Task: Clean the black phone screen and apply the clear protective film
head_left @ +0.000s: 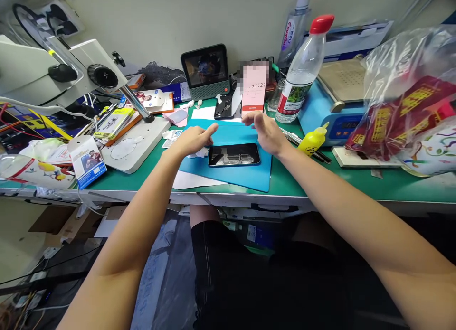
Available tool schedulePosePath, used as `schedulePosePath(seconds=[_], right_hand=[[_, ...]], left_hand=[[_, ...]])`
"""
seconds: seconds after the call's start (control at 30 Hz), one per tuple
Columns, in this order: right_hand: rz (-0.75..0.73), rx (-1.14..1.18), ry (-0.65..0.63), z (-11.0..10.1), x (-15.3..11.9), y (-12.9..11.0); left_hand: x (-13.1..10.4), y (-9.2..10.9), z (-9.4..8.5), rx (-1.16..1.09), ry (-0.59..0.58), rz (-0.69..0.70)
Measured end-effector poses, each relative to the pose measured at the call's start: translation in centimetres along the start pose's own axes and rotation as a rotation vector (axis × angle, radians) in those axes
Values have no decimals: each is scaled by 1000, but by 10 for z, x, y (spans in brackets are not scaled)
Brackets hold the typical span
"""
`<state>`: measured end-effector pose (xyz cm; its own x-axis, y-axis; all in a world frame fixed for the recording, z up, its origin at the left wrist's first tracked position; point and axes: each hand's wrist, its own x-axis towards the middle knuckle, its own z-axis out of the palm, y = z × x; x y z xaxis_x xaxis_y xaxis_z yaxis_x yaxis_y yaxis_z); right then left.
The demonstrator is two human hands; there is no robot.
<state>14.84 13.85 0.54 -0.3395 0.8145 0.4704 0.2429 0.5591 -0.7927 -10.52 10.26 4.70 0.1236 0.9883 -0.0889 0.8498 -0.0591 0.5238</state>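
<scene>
A dark-screened phone (pixel 234 155) lies flat on a blue mat (pixel 245 178), its glass showing reflections. Just past its upper left corner is my left hand (pixel 195 139), thumb stretched out and fingers partly hidden; a crumpled white scrap lies beneath it. To the upper right of the phone, my right hand (pixel 264 130) hovers with its fingers apart and curved, holding nothing. Behind the mat a second phone with a lit pink screen (pixel 253 95) stands upright, close to my right fingertips. A dark phone part (pixel 224 107) lies left of it.
A red-capped bottle (pixel 298 78), a yellow squeeze bottle (pixel 313 140) and a blue machine (pixel 331 111) stand at the right. A smart display (pixel 205 73) is at the back. A stand's white base (pixel 133 147) lies at the left, beside boxes.
</scene>
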Motion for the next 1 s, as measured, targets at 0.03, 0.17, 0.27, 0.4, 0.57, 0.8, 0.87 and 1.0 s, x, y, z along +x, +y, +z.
schedulePosePath(seconds=[0.03,0.17,0.27,0.4,0.57,0.8,0.87,1.0], right_hand=[[-5,-30,-13,1,-1,2],[8,-128,-62,2,-3,12],[1,-193,-61,3,-2,18],[30,-264,-28,7,0,24],[79,-310,-12,7,-1,25],[65,-300,-14,3,-4,19],[60,-296,-8,3,-4,19],[67,-295,15,3,-5,18]], left_hand=[[4,-1,0,4,5,0],[5,-16,2,36,128,-8],[-10,-30,5,111,222,57],[-37,-41,7,216,197,197],[-48,-41,13,220,225,221],[-46,-23,8,49,452,234],[-48,-15,-3,-1,544,277],[-54,-2,-26,-57,656,371]])
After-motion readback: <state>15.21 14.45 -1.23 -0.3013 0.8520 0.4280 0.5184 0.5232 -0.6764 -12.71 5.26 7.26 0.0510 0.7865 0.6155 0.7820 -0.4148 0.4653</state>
